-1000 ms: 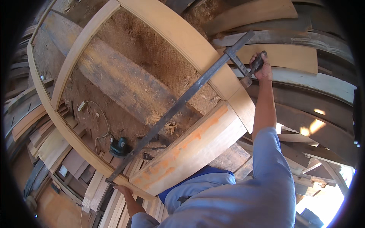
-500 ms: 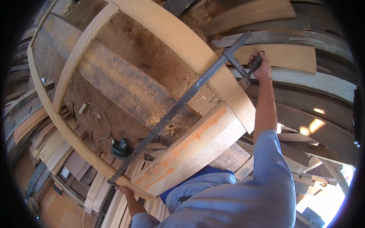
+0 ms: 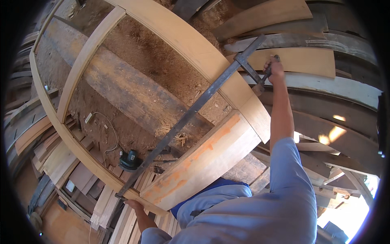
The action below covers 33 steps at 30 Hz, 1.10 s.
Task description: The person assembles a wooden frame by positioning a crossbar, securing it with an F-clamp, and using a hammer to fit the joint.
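Note:
A long dark metal bar clamp (image 3: 191,112) lies diagonally across a pale wooden frame (image 3: 207,65), over its near end. My right hand (image 3: 275,70) is closed around the dark handle of the clamp's screw, just beyond the frame's right rail. At the clamp's lower-left end, my left hand (image 3: 134,204) is curled at the jaw against the frame's outer edge; its fingertips are partly hidden. Between the two long rails sits a wide end board (image 3: 203,158) with orange smears, close to my body. A curved crosspiece (image 3: 87,57) joins the rails farther off.
A dark green power tool (image 3: 130,160) with a pale cord rests on the dusty ground inside the frame. A long stained plank (image 3: 134,89) lies beneath. Stacked boards (image 3: 300,61) line the right side, and more timber (image 3: 61,162) is piled at left.
My right hand has shifted slightly left with the clamp handle, its grip turned a little. The clamp's upper end and the frame's right rail also sit slightly farther left. My left hand stays put.

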Motion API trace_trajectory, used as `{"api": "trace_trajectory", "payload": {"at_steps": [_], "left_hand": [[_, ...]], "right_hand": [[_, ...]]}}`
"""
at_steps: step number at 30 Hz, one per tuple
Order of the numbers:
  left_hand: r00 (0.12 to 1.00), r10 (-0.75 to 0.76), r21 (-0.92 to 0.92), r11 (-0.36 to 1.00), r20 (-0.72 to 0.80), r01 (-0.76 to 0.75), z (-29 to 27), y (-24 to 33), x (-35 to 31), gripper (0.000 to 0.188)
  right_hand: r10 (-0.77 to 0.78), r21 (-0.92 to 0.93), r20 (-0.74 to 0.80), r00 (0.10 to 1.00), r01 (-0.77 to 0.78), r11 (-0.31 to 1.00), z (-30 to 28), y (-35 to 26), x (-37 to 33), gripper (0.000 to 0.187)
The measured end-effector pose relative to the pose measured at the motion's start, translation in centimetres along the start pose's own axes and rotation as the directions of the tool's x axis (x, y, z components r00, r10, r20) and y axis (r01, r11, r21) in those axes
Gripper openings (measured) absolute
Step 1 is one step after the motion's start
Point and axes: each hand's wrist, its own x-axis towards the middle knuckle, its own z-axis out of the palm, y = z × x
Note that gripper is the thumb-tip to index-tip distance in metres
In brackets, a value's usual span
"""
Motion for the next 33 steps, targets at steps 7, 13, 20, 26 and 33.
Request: {"api": "trace_trajectory", "payload": {"at_steps": [7, 13, 20, 26, 33], "left_hand": [[0.999, -0.042, -0.032, 0.999, 0.028, 0.043, -1.5, -1.2, 3.9, 0.080], [0.996, -0.079, -0.013, 0.997, -0.035, 0.079, -0.7, -0.6, 1.7, 0.081], [0.998, -0.060, -0.037, 0.997, 0.012, 0.060, -1.3, -0.5, 0.9, 0.081], [0.998, -0.059, -0.026, 0.998, 0.017, 0.059, -0.3, -0.2, 0.7, 0.081], [0.998, -0.047, 0.044, 0.998, -0.029, 0.049, -0.7, -0.5, 1.3, 0.080]], "right_hand": [[-0.256, 0.664, 0.736, 0.627, -0.593, 0.456, -2.5, 2.9, 2.0, 0.023], [-0.014, -0.143, -0.040, 0.999, 0.008, 0.990, 0.5, -0.1, 0.2, 0.023], [0.115, 0.633, 0.163, 0.980, -0.193, 0.749, 2.4, -0.9, -4.5, 0.023], [0.057, 0.484, 0.460, 0.886, -0.304, 0.821, -1.6, 1.3, 1.0, 0.019], [0.139, 0.078, 0.053, 0.989, -0.143, 0.987, 0.0, -0.6, -0.2, 0.020]]}}
